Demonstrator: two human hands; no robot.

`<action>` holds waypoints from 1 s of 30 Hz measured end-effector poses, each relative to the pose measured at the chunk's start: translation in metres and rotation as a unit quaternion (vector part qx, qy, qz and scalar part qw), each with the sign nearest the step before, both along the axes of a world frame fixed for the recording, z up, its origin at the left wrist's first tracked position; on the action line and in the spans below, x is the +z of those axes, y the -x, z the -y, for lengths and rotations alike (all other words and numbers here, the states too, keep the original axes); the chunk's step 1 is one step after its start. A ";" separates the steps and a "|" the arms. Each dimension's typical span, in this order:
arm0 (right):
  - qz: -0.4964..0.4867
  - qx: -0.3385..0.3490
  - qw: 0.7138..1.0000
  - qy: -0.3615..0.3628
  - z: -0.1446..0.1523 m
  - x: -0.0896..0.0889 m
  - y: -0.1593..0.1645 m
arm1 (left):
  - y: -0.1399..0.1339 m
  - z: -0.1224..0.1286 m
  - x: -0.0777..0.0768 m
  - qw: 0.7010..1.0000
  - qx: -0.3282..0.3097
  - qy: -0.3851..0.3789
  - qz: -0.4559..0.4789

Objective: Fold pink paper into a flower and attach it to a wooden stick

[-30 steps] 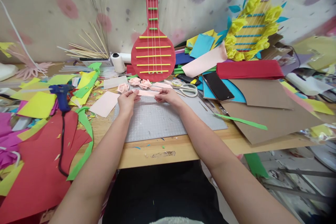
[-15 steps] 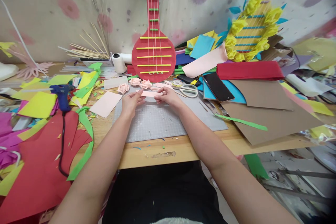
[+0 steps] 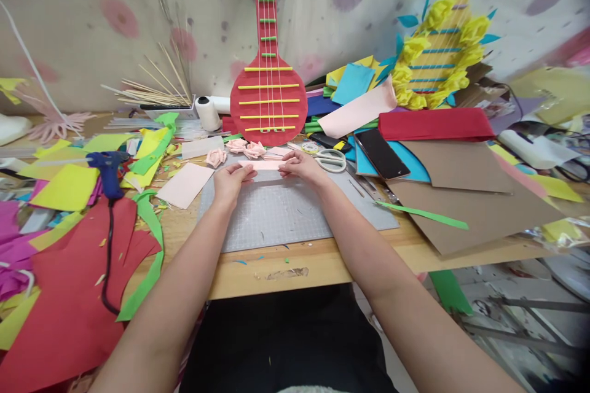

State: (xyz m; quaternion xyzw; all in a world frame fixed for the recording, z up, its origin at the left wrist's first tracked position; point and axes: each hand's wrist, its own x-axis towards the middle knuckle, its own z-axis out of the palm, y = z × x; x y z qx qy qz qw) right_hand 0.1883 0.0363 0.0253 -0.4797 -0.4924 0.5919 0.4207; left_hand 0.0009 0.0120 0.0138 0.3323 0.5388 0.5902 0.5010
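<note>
Between my two hands stretches a pale pink paper strip (image 3: 267,165), held level over the grey cutting mat (image 3: 276,215). My left hand (image 3: 233,183) pinches its left end with thumb and fingers. The right end sits between the fingertips of my right hand (image 3: 302,169). Just beyond the strip lie several pink paper roses (image 3: 237,145). White-handled scissors (image 3: 330,160) rest right of my right hand. A flat pink sheet (image 3: 185,185) lies to the left of my left hand.
A red paper lute (image 3: 268,101) leans at the back, a yellow flowered one (image 3: 436,61) at right. A blue glue gun (image 3: 109,175) stands left among paper scraps. A black phone (image 3: 382,153) and brown cardboard (image 3: 479,209) lie right.
Both hands have shifted slightly, and the pink strip is now held straighter and more level between them. The view has tilted a little.
</note>
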 end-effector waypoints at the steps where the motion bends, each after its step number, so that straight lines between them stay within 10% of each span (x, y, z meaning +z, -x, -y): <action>1: -0.001 -0.016 1.000 -0.002 -0.002 0.001 -0.004 | 0.002 -0.001 0.000 1.000 0.007 -0.004 -0.003; 10: 0.068 -0.222 0.973 -0.005 -0.024 -0.015 -0.031 | 0.042 -0.007 0.005 0.972 0.143 -0.084 -0.165; 18: 0.316 -0.286 0.898 -0.110 -0.026 -0.026 -0.033 | 0.081 0.002 0.007 0.827 0.127 -0.010 -0.547; 30: 0.319 -0.138 0.918 -0.192 0.002 -0.027 0.007 | 0.093 -0.003 -0.004 0.807 0.100 0.071 -0.578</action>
